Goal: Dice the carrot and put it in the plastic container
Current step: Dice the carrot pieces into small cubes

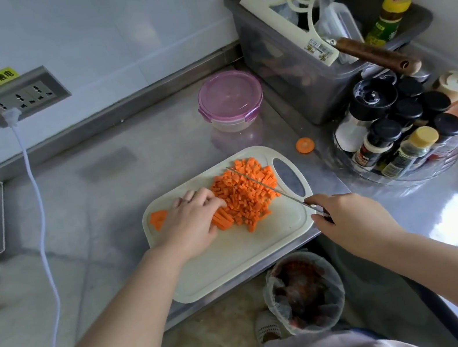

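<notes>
– While the left hand [190, 223] pins the sticks [224, 220] with its fingers curled over them, what worries you most?

– The knife [266, 185]. The right hand [349, 219] is wrapped round its handle, and the thin blade slants across the dice [243, 192], not far from those knuckles. If the fingertips creep out in front as the sticks get short, the edge could nick them.

– Anything else?

– The heap is big and crowds the far right corner of the board [237, 260], by the handle hole. A chop or a sweep there could push cubes off onto the tabletop [108, 225]. One round slice [304, 145] already lies out there, just beyond the board. The board also sits close to the tabletop's front edge, above a bin [303, 291], so anything knocked off the near side may be lost.

– And the container [230, 101]?

– Well apart from the board, near the wall, with its pink lid clipped on. It has to be opened before anything goes in, and I'd expect loose cubes carried across that gap by hand to scatter.

– How does the carrot look?

– Bright orange, mostly small and fairly even cubes in a loose mound on the board. A short bundle of sticks lies side by side at the mound's near-left edge, under the left hand. One uncut piece [157, 218] sits alone at the board's left edge. I cannot tell whether the blade touches the heap or hangs just above it.
</notes>
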Tool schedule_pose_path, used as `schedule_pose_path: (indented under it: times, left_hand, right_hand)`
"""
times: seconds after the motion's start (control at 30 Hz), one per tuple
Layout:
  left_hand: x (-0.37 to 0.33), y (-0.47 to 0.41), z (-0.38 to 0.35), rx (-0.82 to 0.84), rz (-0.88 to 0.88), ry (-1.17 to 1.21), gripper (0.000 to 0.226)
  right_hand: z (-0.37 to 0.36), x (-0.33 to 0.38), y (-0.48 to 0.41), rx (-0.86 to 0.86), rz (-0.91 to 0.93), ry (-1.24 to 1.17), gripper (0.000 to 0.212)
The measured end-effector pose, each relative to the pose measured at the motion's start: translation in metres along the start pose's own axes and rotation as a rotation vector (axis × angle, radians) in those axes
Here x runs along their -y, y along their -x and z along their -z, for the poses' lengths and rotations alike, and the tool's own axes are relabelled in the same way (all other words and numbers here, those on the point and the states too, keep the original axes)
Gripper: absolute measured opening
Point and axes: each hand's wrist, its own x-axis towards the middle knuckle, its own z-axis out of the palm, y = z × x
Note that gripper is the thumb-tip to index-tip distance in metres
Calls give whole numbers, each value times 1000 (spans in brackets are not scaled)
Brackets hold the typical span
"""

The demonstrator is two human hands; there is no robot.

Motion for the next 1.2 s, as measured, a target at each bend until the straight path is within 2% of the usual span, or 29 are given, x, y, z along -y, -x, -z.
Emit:
schedule_pose_path:
  times: [0.27,0.43,0.83,1.07,1.2]
  left_hand:
    - [-3,-5,5,94,-7,-109,41]
    - [-2,-7,6,96,-65,-154,42]
    - [9,-17,11,153,-126,-195,26]
    - [13,-20,11,193,-147,-196,37]
    - [14,-25,12,236,-162,-194,30]
  right_hand:
    - [-3,4,-1,50,-35,-9,37]
    - [-2,8,-1,72,-51,-3,36]
    - [-1,18,-1,114,-84,-25,38]
    - [-4,23,-1,116,-103,-19,39]
    - [-7,26,0,126,-111,-8,40]
